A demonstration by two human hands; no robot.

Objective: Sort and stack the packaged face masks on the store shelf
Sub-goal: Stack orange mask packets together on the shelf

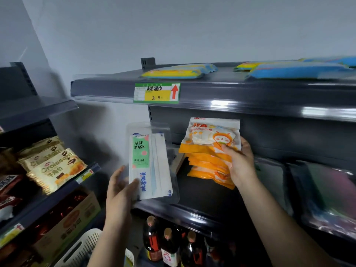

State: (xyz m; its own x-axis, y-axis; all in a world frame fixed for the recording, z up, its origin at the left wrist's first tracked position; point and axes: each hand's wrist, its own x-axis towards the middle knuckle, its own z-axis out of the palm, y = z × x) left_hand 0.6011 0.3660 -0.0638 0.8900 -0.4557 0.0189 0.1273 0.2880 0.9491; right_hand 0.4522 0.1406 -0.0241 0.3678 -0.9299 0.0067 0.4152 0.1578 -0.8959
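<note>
My left hand (120,186) grips a clear pack with a green "FACE MASK" label (149,164), held upright in front of the dark middle shelf (192,214). My right hand (240,160) holds a stack of several orange cartoon mask packs (210,149) inside that shelf. The top pack is tilted up and the lower ones fan downward.
Dark mask packs (327,191) lie to the right on the same shelf. The top shelf carries blue-yellow wipe packs (179,71) above a price tag (157,93). Croissant bags (52,166) fill the left shelf. Bottles (169,245) stand below, beside a white basket (84,247).
</note>
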